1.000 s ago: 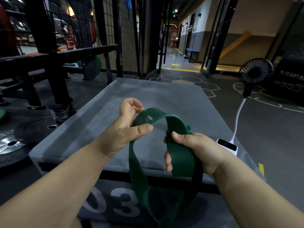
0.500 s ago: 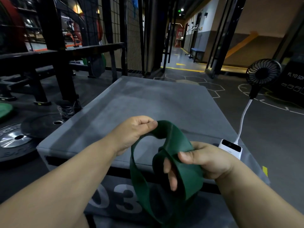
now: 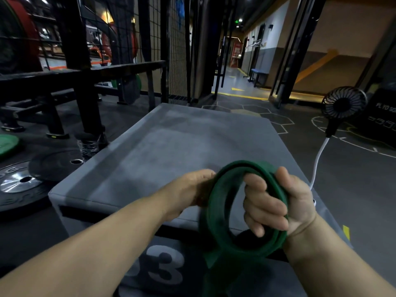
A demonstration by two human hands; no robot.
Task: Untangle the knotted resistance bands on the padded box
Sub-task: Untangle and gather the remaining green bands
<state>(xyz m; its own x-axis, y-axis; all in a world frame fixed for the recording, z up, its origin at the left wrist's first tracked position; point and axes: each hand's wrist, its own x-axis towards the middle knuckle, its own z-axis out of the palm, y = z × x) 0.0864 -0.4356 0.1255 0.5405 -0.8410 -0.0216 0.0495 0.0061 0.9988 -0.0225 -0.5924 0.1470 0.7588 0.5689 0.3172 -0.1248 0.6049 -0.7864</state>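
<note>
A dark green resistance band (image 3: pixel 216 213) is coiled into a round loop of two or three turns above the near edge of the grey padded box (image 3: pixel 171 146). My right hand (image 3: pixel 276 202) has its fingers curled through the coil and grips its right side. My left hand (image 3: pixel 188 189) holds the coil's upper left edge, its fingertips hidden behind the band. A loose tail of the band hangs down from the coil in front of the box's face.
A small black fan (image 3: pixel 342 106) on a white stalk stands at the box's right side. Weight plates (image 3: pixel 23 181) lie on the floor to the left, beside a black rack (image 3: pixel 85 82). A dark box (image 3: pixel 383 118) stands at far right.
The band went from one open arch to a tighter coil wound round my right hand. Both hands dropped lower and came closer together, and my right hand turned palm towards me.
</note>
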